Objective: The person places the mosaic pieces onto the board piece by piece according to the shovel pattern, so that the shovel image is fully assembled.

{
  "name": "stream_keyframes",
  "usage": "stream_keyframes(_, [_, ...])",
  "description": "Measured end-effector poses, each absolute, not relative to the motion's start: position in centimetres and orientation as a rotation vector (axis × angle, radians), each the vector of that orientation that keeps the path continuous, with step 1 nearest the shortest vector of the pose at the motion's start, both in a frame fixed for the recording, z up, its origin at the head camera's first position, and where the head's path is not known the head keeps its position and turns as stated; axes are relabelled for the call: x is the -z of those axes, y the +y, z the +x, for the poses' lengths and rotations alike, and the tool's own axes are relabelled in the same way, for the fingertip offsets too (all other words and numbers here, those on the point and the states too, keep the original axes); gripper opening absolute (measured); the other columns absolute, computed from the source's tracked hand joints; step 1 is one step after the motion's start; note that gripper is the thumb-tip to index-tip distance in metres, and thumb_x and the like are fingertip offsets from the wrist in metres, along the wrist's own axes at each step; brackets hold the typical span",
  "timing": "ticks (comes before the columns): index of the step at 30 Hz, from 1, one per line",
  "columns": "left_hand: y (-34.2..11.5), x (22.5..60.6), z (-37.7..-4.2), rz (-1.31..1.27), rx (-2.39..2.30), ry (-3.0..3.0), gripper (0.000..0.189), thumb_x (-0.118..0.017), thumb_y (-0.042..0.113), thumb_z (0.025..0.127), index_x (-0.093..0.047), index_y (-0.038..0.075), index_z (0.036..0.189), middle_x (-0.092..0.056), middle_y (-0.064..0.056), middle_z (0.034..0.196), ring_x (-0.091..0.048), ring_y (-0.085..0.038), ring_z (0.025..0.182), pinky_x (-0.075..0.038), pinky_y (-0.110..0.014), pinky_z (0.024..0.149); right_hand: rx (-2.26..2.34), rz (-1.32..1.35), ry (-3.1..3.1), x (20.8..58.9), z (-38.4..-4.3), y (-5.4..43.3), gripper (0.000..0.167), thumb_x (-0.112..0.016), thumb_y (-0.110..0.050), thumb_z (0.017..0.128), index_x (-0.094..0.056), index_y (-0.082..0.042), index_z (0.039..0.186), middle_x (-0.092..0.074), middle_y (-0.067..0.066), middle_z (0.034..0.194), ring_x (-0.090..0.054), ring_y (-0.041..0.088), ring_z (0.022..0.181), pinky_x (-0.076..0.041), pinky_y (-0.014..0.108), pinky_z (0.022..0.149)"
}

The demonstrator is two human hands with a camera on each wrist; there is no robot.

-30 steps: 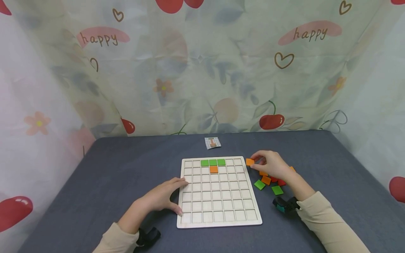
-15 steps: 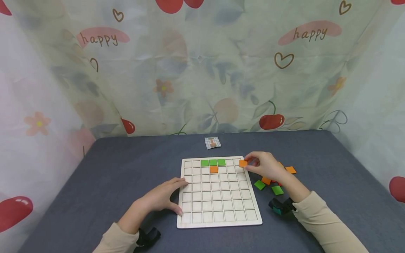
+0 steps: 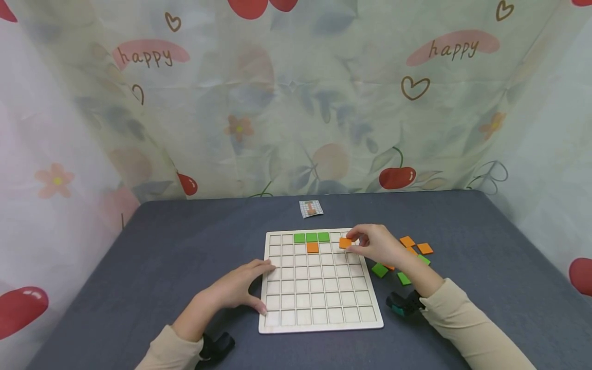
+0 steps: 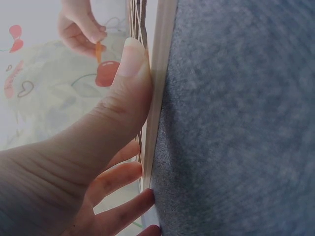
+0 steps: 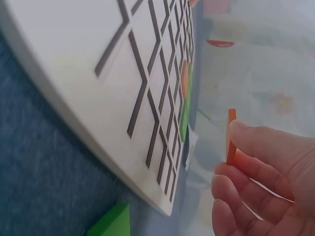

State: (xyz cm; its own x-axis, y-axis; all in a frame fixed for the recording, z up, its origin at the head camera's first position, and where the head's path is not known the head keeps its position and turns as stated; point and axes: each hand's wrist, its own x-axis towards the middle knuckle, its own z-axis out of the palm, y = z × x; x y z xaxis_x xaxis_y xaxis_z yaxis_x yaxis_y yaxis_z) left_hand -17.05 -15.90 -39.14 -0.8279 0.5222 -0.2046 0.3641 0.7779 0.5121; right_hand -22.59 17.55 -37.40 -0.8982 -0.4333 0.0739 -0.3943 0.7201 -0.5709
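Observation:
My right hand [image 3: 376, 245] pinches a flat orange square tile [image 3: 345, 243] between thumb and fingers, over the upper right of a white gridded board [image 3: 319, 330]. In the right wrist view the orange tile [image 5: 231, 137] is seen edge-on, raised off the board. Spread along the board's left edge, my left hand [image 3: 238, 285] rests thumb and fingertips on the rim. In the left wrist view its thumb [image 4: 132, 64] lies on the board's face. Three green tiles [image 3: 312, 237] fill part of the top row, with one orange tile [image 3: 312, 247] below the middle one.
Loose orange tiles [image 3: 424, 248] and green tiles [image 3: 380, 270] lie right of the board, partly hidden by my right arm. Behind the board is a small card [image 3: 311, 208] with a grid picture. A printed curtain [image 3: 287, 103] hangs behind the dark table [image 3: 185, 231].
My right hand has moved left from beside the board to above its upper right squares, carrying the orange tile. More loose tiles show behind the hand. The left hand stays put.

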Motion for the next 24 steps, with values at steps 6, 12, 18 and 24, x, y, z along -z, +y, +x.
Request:
stream_keyframes(6, [-15.9, 39.2, -17.1, 0.695, -0.666, 2.633, 0.09, -0.084, 0.036, 0.062, -0.045, 0.005, 0.137, -0.04, -0.018, 0.144, -0.04, -0.036, 0.131, -0.036, -0.052, 0.104, 0.902, -0.704, 2.837, 37.2, -22.5, 16.6, 0.027, -0.071, -0.015, 0.082, -0.066, -0.003, 0.106, -0.068, 0.009, 0.098, -0.053, 0.012, 0.072, -0.045, 0.021, 0.059])
stream_keyframes(12, [-15.9, 39.2, -17.1, 0.689, -0.661, 2.636, 0.09, -0.084, 0.036, 0.062, -0.045, 0.005, 0.137, -0.04, -0.017, 0.144, -0.04, -0.036, 0.132, -0.036, -0.052, 0.104, 0.906, -0.759, 2.821, 37.3, -22.7, 15.9, 0.026, -0.072, -0.015, 0.081, -0.066, -0.003, 0.103, -0.067, 0.008, 0.095, -0.056, 0.011, 0.073, -0.047, 0.02, 0.062])
stream_keyframes(18, [-15.9, 39.2, -17.1, 0.676, -0.663, 2.635, 0.089, -0.084, 0.036, 0.062, -0.045, 0.006, 0.137, -0.04, -0.016, 0.144, -0.039, -0.035, 0.132, -0.036, -0.051, 0.105, 0.906, -0.816, 2.795, 37.6, -22.8, 14.8, 0.025, -0.071, -0.014, 0.081, -0.067, -0.003, 0.103, -0.066, 0.008, 0.094, -0.058, 0.012, 0.074, -0.048, 0.021, 0.065])
stream_keyframes(24, [-15.9, 39.2, -17.2, 0.674, -0.662, 2.632, 0.089, -0.084, 0.036, 0.062, -0.045, 0.006, 0.137, -0.04, -0.016, 0.144, -0.039, -0.036, 0.132, -0.035, -0.052, 0.105, 0.906, -0.841, 2.753, 38.0, -22.8, 13.7, 0.021, -0.071, -0.014, 0.081, -0.067, -0.003, 0.1, -0.066, 0.007, 0.092, -0.055, 0.01, 0.07, -0.047, 0.02, 0.065])
